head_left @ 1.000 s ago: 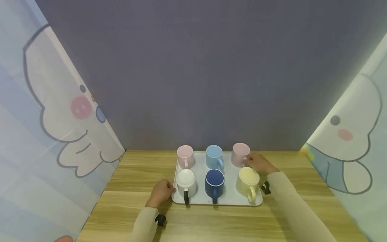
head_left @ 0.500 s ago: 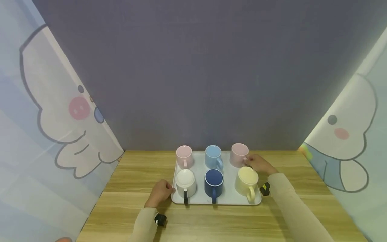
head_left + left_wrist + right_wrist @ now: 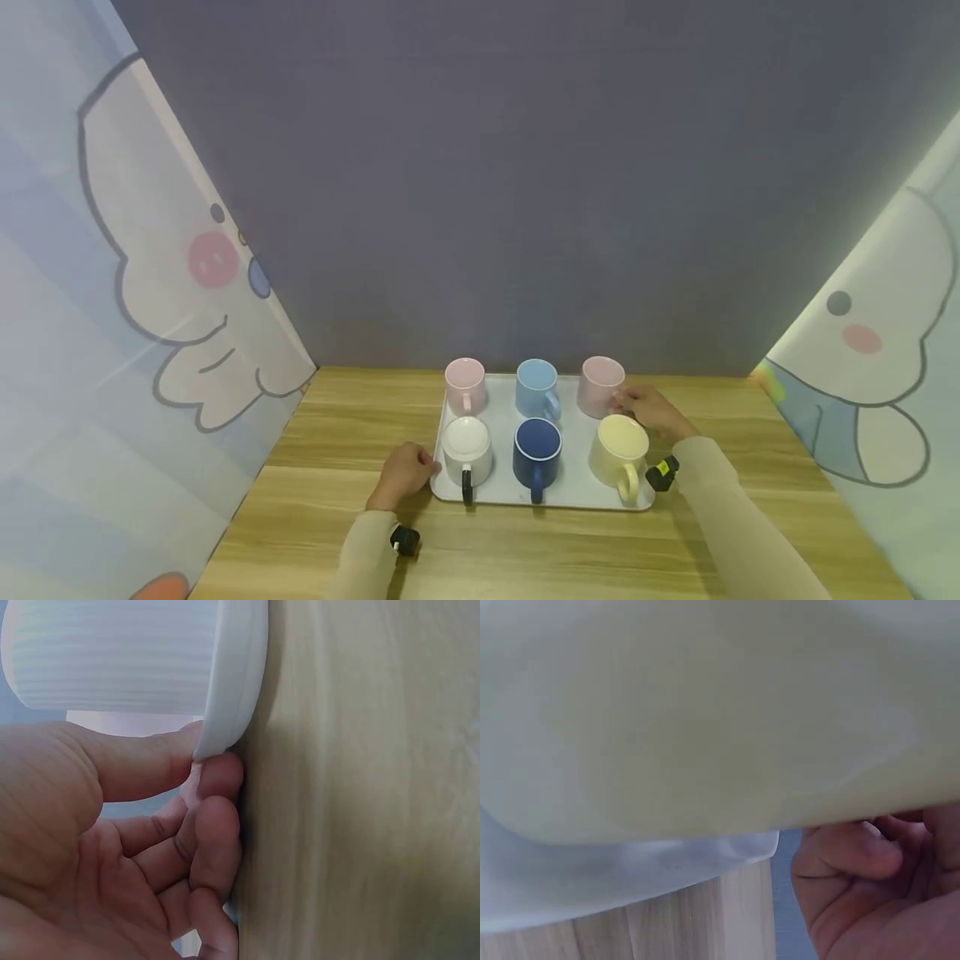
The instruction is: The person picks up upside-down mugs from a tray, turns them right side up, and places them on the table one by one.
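My left hand (image 3: 404, 473) is at the left front of a white tray (image 3: 573, 493). In the left wrist view its thumb rests on the tray rim (image 3: 232, 682) and the index finger curls beneath, pinching the edge. At the back right corner, my right hand (image 3: 651, 408) pinches the handle of a pink mug (image 3: 597, 390), which stands upright. The right wrist view shows curled fingers (image 3: 855, 851) partly hidden behind the yellow mug (image 3: 705, 735). Nearest to the left hand is a white mug (image 3: 467, 454) with a black handle.
Also upright on the tray are another pink mug (image 3: 463, 387), a light blue mug (image 3: 536, 390) and a dark blue mug (image 3: 537, 454). The wooden table (image 3: 525, 554) ends at a grey back wall (image 3: 480, 208). Cartoon-printed curtains (image 3: 67, 375) flank both sides.
The head view has shifted slightly. Both hands keep their places at the tray rim and the pink mug's handle, and the mugs stand as before.
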### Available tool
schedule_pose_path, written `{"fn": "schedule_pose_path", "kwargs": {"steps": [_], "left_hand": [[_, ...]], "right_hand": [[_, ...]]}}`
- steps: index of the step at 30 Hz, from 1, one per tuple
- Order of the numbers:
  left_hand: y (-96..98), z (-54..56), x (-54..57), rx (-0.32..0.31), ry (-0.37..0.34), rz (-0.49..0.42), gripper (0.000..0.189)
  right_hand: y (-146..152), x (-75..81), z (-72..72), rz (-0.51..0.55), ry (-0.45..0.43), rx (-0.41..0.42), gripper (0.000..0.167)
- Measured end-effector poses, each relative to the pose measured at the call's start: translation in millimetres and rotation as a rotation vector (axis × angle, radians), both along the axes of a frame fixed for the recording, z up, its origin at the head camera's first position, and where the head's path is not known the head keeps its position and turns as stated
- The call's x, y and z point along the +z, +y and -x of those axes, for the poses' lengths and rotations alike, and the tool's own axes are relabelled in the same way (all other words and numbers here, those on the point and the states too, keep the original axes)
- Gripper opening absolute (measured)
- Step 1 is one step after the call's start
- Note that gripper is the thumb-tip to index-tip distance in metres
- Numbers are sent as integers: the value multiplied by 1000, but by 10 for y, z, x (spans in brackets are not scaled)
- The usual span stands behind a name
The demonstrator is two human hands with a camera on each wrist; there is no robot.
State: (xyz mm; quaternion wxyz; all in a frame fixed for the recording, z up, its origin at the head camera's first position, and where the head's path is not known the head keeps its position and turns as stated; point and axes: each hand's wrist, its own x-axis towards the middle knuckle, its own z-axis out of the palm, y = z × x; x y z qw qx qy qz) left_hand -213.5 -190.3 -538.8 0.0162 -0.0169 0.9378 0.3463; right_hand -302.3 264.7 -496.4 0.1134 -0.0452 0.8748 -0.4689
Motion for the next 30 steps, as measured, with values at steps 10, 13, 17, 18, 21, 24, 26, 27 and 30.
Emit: {"fn": "schedule_pose_path", "kwargs": {"steps": [10,13,17,18,21,24,26,27,30], "left_hand": [[7,12,18,-8,-36,20,18],[2,16,13,-9,-31,19,18],[-2,21,8,-12,-32,13,18],[-4,21,8,-12,-35,12,18],[-4,19,16,-5,-52,3,18],[-9,14,27,-7,-51,4,18],[-10,12,33,-6,-51,3,18],[-9,12,36,-7,-51,1,18],[-11,19,34,-6,-51,2,18]], "right_hand": [[-28,50,-105,41,-5,-87,35],[-45,103,-139,51,6,-96,35],[-64,181,-181,76,19,-117,35],[-69,197,-191,77,28,-117,36],[-83,236,-215,69,46,-128,37],[-102,271,-235,48,79,-132,40],[-120,299,-249,35,98,-140,41],[-130,312,-256,37,110,-143,41],[-153,346,-271,42,132,-154,41]]}}
